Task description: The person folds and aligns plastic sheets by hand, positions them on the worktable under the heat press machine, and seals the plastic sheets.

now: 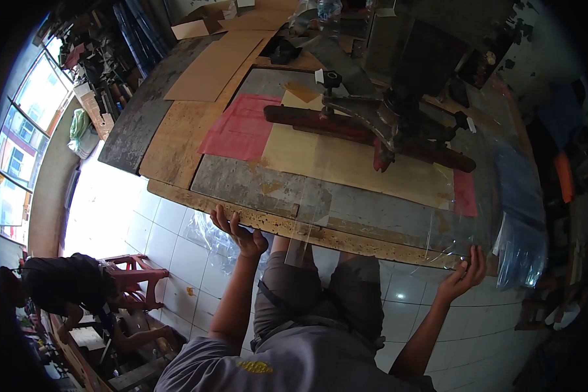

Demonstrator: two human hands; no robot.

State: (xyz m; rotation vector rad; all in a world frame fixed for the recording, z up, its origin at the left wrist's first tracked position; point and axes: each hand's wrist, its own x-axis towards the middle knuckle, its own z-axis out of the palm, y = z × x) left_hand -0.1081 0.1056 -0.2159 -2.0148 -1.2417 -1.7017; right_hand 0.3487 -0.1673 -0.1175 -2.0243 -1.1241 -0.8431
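Observation:
My left hand (240,235) is at the worn wooden front edge (268,224) of the worktable, fingers apart, nothing visible in it. At the front right corner, my right hand (464,274) has its fingers and thumb closed at the edge of a clear plastic sheet (431,245). The sheet lies over the grey plate (242,179), and a strip of it hangs past the front edge. Beneath are a yellow sheet (353,171) and red sheet pieces (238,127). Above them stands a press arm with a dark red bar (320,123); whether it touches the sheets I cannot tell.
Bluish clear plastic sheets (521,215) hang over the table's right side. Flat cardboard (215,65) lies at the back left, and a plastic bottle (328,10) stands behind. At lower left, another person (65,284) bends near a red stool (140,281).

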